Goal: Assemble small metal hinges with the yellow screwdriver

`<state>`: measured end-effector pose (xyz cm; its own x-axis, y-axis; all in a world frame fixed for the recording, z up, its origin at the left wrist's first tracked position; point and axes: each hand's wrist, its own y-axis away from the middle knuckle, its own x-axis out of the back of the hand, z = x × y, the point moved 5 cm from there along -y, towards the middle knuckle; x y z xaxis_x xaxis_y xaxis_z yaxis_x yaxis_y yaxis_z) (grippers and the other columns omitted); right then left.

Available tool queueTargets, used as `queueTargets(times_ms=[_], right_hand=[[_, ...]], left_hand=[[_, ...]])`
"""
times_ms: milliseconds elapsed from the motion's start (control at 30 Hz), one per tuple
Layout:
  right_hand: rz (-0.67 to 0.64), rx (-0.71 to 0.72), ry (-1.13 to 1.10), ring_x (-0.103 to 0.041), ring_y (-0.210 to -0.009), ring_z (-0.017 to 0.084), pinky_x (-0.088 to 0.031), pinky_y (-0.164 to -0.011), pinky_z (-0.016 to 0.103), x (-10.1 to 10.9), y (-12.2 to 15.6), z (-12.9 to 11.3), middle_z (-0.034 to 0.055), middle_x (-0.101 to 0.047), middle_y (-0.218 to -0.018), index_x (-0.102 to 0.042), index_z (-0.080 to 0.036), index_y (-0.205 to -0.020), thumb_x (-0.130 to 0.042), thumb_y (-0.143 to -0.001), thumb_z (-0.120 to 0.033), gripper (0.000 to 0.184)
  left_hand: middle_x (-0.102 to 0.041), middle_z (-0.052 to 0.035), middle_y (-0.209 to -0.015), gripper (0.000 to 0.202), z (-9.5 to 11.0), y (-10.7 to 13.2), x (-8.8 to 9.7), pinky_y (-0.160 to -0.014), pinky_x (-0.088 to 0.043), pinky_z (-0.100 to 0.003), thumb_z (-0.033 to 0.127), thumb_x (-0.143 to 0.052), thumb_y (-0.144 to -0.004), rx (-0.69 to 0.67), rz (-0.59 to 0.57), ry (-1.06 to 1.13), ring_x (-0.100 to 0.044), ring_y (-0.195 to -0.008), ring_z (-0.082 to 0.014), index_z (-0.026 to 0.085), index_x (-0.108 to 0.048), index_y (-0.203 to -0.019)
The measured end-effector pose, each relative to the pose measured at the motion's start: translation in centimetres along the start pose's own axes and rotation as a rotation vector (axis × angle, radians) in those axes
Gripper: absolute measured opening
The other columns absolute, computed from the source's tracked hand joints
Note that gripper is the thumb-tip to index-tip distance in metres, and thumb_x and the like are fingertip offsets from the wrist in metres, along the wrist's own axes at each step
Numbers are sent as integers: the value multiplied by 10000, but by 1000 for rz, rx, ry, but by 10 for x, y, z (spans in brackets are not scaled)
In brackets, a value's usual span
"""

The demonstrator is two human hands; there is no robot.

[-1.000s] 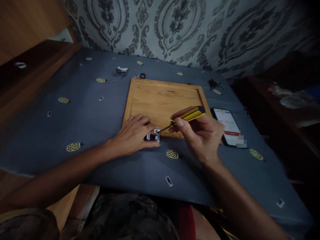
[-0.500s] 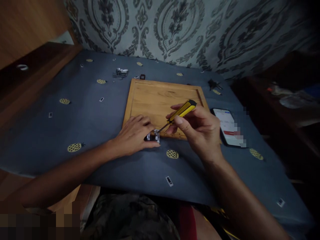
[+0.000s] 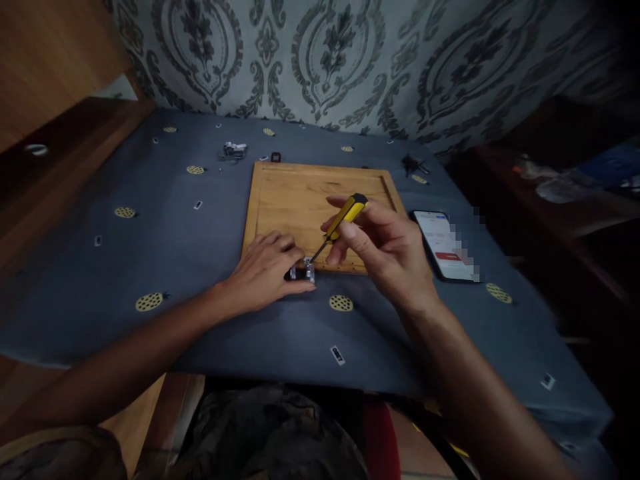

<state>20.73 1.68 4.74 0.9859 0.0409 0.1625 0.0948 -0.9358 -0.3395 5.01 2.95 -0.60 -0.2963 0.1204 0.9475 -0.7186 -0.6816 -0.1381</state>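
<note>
On the blue-clothed surface [image 3: 150, 267], the left hand [image 3: 263, 270] rests at the near edge of the wooden board [image 3: 300, 200]. Its grip pins a small metal part [image 3: 303, 272] to the cloth between thumb and fingers. The tip of a yellow-and-black screwdriver [image 3: 345, 217] meets that part, its shaft tilted up to the right. The right hand [image 3: 387, 257] has its grip closed around the handle, above the board. A phone [image 3: 443, 243] lies screen up just right of the board.

My screwdriver [image 3: 345, 217] handle: yellow and black. Cloth [image 3: 150, 253] is slate blue with yellow dotted pineapples, I think. Board [image 3: 300, 197] honey-brown.
</note>
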Motion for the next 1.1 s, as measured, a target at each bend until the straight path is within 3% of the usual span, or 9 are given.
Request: queueTargets(times_ms=[133, 300, 467, 667, 1100], right_hand=[[82, 17, 8, -634, -467, 75, -567, -462, 232, 5, 5, 4, -13, -758, -859, -732, -223, -882, -821, -826, -492, 289], [126, 40, -65, -608, -427, 81, -540, -390, 230, 5, 6, 5, -21, -774, -836, -615, -228, -729, -901, -744, -429, 350], [119, 71, -47, -639, -467, 99, -570, -431, 258, 3, 10, 3, -13, -755, -848, -715, -245, -858, -862, -793, -443, 255], [337, 201, -87, -639, -515, 96, -543, -436, 234, 17, 18, 4, -10, -766, -862, -740, -259, -939, -802, -865, -441, 206], [321, 68, -8, -611, -460, 97, -562, -469, 265, 15, 21, 10, -3, -774, -851, -706, -243, -919, -803, -855, -461, 246]], left_hand=[[-652, -79, -1069, 420, 0, 1, 0, -895, -456, -409, 545, -736, -902, -10, 27, -5, -585, -1049, -279, 165, -703, -1077], [-651, -67, -1052, 398, -1, 0, 0, -879, -453, -398, 554, -730, -902, -10, 31, -9, -586, -1031, -268, 185, -701, -1048], [-646, -72, -1056, 413, -1, 0, 0, -884, -452, -401, 565, -720, -906, -6, 20, -20, -583, -1041, -275, 178, -701, -1049], [-650, -68, -1041, 423, -1, 0, 1, -880, -440, -387, 553, -737, -898, 0, 15, 9, -580, -1028, -268, 169, -708, -1073], [-646, -68, -1051, 393, -1, 1, 1, -893, -447, -401, 542, -737, -901, -3, 21, 27, -575, -1038, -270, 176, -708, -1040]])
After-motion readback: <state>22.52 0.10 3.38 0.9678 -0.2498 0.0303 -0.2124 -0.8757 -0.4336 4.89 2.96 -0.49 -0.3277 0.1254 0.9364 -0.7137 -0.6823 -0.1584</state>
